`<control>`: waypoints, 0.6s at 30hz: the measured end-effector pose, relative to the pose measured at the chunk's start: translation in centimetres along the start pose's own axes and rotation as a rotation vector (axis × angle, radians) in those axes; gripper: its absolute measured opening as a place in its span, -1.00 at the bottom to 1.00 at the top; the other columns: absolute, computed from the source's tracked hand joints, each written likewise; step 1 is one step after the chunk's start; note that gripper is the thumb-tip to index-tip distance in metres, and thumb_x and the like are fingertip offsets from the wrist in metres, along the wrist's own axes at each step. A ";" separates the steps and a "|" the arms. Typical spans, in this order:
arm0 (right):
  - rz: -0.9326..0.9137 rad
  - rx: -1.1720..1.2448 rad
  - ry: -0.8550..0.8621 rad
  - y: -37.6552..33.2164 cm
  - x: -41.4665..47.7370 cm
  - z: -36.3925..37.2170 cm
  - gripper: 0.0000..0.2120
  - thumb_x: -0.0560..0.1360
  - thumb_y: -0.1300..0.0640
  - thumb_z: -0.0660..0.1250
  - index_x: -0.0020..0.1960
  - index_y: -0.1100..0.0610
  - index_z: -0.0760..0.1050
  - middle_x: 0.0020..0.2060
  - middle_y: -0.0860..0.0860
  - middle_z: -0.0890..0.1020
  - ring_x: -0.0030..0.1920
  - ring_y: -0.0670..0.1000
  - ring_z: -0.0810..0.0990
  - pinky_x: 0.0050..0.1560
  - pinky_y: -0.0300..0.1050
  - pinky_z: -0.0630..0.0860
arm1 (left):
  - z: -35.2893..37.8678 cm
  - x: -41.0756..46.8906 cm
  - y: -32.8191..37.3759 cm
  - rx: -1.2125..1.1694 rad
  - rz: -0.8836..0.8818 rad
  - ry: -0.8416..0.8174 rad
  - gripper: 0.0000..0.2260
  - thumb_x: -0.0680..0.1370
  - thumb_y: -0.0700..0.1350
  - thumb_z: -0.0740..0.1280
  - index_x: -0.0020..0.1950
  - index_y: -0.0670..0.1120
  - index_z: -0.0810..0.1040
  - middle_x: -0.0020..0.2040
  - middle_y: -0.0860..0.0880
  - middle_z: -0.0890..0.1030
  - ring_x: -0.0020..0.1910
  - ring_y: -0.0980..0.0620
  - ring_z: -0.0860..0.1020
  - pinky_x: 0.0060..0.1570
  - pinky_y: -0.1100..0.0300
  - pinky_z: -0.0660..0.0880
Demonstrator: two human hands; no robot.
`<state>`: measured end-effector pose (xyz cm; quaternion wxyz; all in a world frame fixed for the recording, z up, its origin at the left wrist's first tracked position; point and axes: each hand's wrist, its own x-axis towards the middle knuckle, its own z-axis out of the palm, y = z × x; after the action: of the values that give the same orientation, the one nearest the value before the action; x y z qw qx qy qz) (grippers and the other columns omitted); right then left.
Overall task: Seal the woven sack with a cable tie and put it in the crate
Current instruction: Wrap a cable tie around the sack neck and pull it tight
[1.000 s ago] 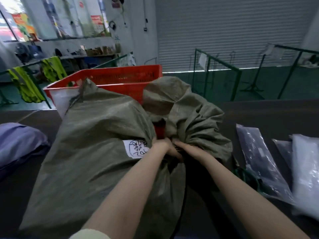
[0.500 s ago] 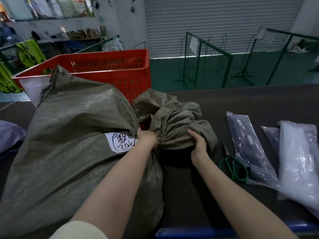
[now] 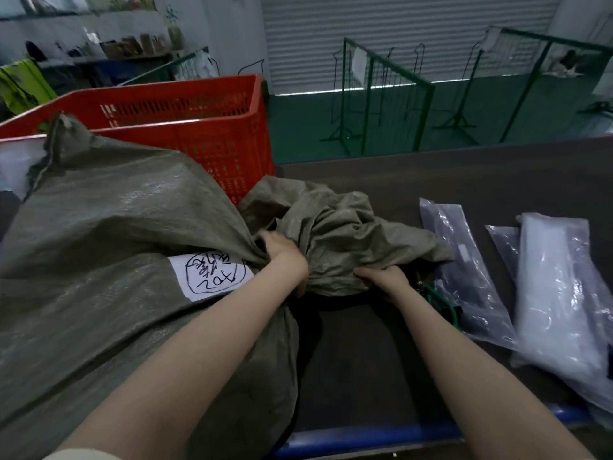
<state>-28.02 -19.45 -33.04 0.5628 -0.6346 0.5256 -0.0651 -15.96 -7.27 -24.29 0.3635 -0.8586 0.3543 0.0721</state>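
A large grey-green woven sack [image 3: 109, 254] lies full on the dark table, with a white hand-marked label [image 3: 212, 272] on its side. Its loose mouth [image 3: 338, 234] is bunched up to the right of the body. My left hand [image 3: 282, 257] grips the gathered neck where body and mouth meet. My right hand [image 3: 381, 278] grips the lower edge of the bunched mouth fabric. The red plastic crate [image 3: 185, 127] stands behind the sack at the far left of the table. No cable tie shows clearly.
Green-handled scissors [image 3: 438, 300] lie just right of my right hand. Clear plastic packets [image 3: 464, 270] and a bigger white-filled bag [image 3: 560, 293] lie on the table's right side. Green metal racks [image 3: 381, 94] stand on the floor beyond. The table's blue front edge [image 3: 365, 436] is near me.
The hands, close together on the neck a second ago, have parted: the right one slid along the mouth fabric to its lower edge. The mouth sagged lower and the scissors came into sight.
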 end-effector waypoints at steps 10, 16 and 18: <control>-0.054 -0.276 -0.244 2.7 -2.8 -8.5 -0.94 0.44 0.24 0.35 -0.10 0.12 0.52 -0.29 0.06 0.52 -0.36 -0.04 0.48 -0.42 -0.28 0.40 | -6.6 -3.4 10.8 -0.520 0.640 0.588 -0.71 0.55 -0.20 0.18 0.28 -0.19 0.37 0.26 -0.21 0.47 0.22 -0.21 0.50 0.09 -0.01 0.45; -0.189 -0.677 0.157 7.0 -4.1 -12.6 -0.79 0.43 0.21 0.28 -0.06 0.26 0.65 -0.06 0.25 0.67 0.02 0.17 0.61 -0.08 -0.13 0.44 | -3.2 -3.3 18.4 -0.427 0.953 0.209 -0.62 0.52 -0.12 0.24 0.34 -0.15 0.39 0.36 -0.22 0.41 0.33 -0.21 0.41 0.31 0.01 0.36; -0.158 -0.789 0.145 8.1 -4.3 -12.6 -0.73 0.44 0.11 0.27 0.04 0.19 0.63 0.07 0.23 0.63 0.09 0.17 0.58 0.03 -0.09 0.48 | -2.2 -3.0 19.6 -0.360 0.931 0.223 -0.53 0.52 -0.09 0.25 0.40 -0.13 0.27 0.40 -0.19 0.37 0.38 -0.20 0.33 0.33 -0.03 0.30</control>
<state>-43.22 -22.87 -32.68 0.2308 -0.8340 0.4983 0.0542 -31.42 -16.54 -32.77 0.0993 -0.6613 0.7177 0.1942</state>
